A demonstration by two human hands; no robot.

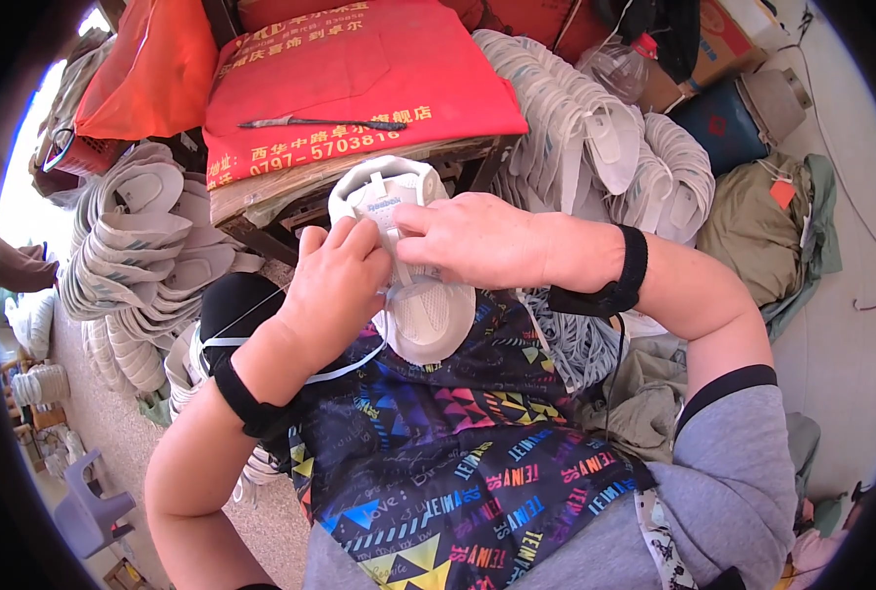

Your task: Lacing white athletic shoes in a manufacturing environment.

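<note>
In the head view, both hands close on a white shoe upper (430, 329), which sits in the middle of the grip with its collar pointing away from the body and its rounded toe toward the lap. The left hand (338, 267) curls its fingers narrowly at the lacing area's left side; the right hand (477, 241) bunches its fingertips there from the right, touching or nearly touching the left ones. Whether they also pinch a lace end, I cannot tell. A pale lace (351, 368) loops below the left hand. Just beyond the grip stands a wooden table (251, 205) under a red cloth (340, 84), with a thin dark tool (320, 123) on it. Stacked uppers lie left (133, 236) and far right of the grip; a lace bundle (584, 344) lies nearer right, beside the patterned apron (458, 482).
</note>
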